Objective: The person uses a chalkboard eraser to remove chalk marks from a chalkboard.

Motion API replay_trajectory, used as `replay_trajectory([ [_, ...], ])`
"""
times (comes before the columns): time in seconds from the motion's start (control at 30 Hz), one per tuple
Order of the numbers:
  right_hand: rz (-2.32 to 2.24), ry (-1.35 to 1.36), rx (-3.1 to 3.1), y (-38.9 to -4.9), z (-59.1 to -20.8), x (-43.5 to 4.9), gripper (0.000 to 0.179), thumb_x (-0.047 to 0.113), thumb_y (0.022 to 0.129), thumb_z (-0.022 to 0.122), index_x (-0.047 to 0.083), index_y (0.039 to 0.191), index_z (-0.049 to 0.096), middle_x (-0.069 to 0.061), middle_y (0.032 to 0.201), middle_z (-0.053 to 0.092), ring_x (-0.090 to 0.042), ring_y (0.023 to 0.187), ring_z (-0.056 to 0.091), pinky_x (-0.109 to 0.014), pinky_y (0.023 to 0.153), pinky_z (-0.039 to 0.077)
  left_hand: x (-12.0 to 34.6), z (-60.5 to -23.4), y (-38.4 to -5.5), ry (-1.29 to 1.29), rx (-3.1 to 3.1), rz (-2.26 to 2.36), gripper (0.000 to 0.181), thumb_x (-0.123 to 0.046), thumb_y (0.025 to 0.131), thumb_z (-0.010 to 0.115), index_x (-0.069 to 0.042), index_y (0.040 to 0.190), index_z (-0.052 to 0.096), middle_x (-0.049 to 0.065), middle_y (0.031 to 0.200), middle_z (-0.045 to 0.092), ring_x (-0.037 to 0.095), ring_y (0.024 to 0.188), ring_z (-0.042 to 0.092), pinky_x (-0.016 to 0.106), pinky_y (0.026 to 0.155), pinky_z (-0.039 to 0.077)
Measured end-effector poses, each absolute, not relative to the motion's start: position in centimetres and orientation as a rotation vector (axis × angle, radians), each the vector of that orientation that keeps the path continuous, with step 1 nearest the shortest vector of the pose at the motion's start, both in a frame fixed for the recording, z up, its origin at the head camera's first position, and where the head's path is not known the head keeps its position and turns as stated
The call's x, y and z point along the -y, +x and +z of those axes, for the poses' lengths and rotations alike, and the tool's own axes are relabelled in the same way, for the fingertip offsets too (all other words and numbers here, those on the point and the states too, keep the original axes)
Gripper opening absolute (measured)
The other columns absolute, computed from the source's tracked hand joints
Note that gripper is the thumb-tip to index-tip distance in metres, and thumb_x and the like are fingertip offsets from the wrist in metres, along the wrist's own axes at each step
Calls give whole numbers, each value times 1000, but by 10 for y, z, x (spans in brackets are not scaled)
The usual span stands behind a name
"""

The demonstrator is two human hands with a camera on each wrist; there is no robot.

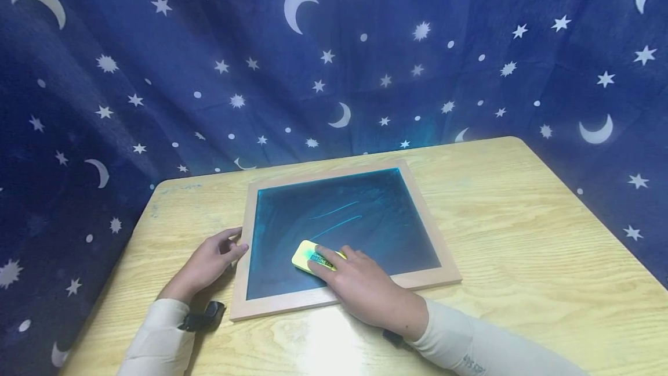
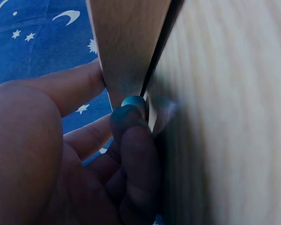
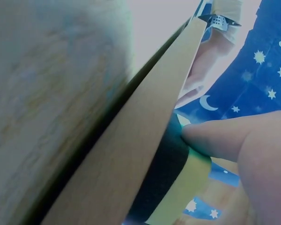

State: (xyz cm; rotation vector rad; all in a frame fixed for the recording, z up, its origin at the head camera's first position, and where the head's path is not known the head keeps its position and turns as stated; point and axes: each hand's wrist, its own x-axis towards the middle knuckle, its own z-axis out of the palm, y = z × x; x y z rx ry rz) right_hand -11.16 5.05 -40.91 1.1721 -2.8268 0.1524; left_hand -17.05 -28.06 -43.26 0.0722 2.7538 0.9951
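Note:
A small chalkboard [image 1: 396, 237] in a pale wooden frame [image 1: 240, 283] lies on the table, with two thin blue chalk lines on its dark, smudged face. My right hand [image 1: 367, 289] grips a yellow eraser [image 1: 302, 255] printed "MAGNETIC", flat on the board just below those lines. In the right wrist view the eraser's dark felt side [image 3: 161, 173] faces the board, partly behind the frame. My left hand [image 1: 211, 263] holds the frame's left edge, thumb against it. Seen from the left wrist, the other fingers [image 2: 140, 159] curl at the edge, bluish at the tips.
The board lies on a light wood-grain table [image 1: 522, 248] with rounded corners. Faint blue smudges [image 1: 180, 188] mark its far left corner. Behind and at both sides hangs a dark blue curtain [image 1: 261, 33] with white moons and stars. Black straps [image 1: 206, 318] circle the wrists.

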Motion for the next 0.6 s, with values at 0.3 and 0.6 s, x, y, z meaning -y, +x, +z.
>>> replay_trajectory([
  [0.3,207,1120,2817,-115,-411,-57,47,11,99,60,25,143,54,-5,150,50,-27,104,60,-44,86,56,281,-435,-172,83,-2768,989,73,-47,101,56,4,150,38,6,96,63,18,88,57,33,78,47],
  [0.6,231,1038,2820,-122,-410,-69,47,8,95,63,24,138,58,-6,147,53,-29,102,60,-44,79,56,279,-433,-169,75,-2765,983,71,-46,101,56,3,150,39,6,96,63,17,88,57,33,79,46],
])
